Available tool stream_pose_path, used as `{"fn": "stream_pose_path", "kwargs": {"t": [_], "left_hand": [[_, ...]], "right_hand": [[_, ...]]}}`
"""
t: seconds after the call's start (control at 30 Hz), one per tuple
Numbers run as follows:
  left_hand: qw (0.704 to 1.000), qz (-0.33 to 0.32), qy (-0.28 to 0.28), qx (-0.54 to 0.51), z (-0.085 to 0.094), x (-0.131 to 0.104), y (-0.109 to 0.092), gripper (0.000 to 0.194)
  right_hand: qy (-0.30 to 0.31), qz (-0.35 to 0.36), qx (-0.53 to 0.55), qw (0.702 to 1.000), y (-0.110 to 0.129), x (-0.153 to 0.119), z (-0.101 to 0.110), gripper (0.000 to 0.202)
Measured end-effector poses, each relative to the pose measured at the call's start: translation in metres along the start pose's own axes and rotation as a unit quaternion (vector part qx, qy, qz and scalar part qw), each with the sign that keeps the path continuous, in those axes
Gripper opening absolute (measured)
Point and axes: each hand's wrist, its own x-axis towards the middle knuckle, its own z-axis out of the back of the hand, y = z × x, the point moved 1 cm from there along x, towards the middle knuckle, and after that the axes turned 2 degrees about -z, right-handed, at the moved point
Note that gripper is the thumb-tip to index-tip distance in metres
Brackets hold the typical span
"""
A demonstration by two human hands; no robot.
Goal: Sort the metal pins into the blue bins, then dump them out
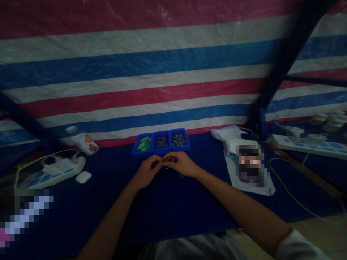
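My left hand (147, 172) and my right hand (181, 164) meet fingertip to fingertip above the blue table, just in front of three small blue bins. Both are closed in a pinch, and whatever lies between the fingertips is too small and dark to name. A thin light sliver shows under my right fingers. The left bin (135, 148) holds green and clear small pieces. Dark, thin metal pieces lie in the middle bin (162, 148), and shiny small metal parts fill the right bin (184, 147).
Leftward stand a power strip (58, 173), a white case (83, 177) and a tilted bottle (86, 142). To the right are a tissue pack (230, 147), a white sheet (233, 173), another power strip (311, 146) and a loose cable (288, 192). A striped tarp (151, 90) hangs behind the table (173, 206).
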Motion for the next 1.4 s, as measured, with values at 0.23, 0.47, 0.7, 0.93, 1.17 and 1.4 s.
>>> {"fn": "stream_pose_path", "kwargs": {"t": [0.23, 0.47, 0.7, 0.93, 1.17, 1.4], "left_hand": [[1.0, 0.005, 0.016, 0.018, 0.0, 0.0, 0.002, 0.022], [0.999, 0.042, 0.014, -0.013, 0.001, 0.0, 0.005, 0.029], [0.996, 0.06, 0.003, -0.06, 0.003, 0.001, -0.001, 0.027], [0.991, 0.094, -0.065, -0.073, 0.008, 0.004, 0.003, 0.028], [0.979, 0.106, -0.152, -0.079, 0.017, 0.004, 0.012, 0.028], [0.992, 0.082, -0.061, -0.071, 0.006, 0.002, 0.014, 0.025]], "right_hand": [[-0.015, 0.001, -0.056, 0.998, 0.001, 0.0, 0.001, 0.016], [-0.007, 0.014, -0.033, 0.999, 0.0, -0.001, 0.001, 0.019], [-0.033, 0.097, -0.095, 0.99, 0.006, -0.005, -0.001, 0.02], [0.012, 0.004, -0.041, 0.999, 0.005, -0.003, 0.005, 0.016], [-0.091, -0.033, -0.016, 0.995, -0.003, 0.008, 0.008, 0.026], [-0.047, 0.018, -0.063, 0.997, 0.001, 0.001, 0.002, 0.029]]}}
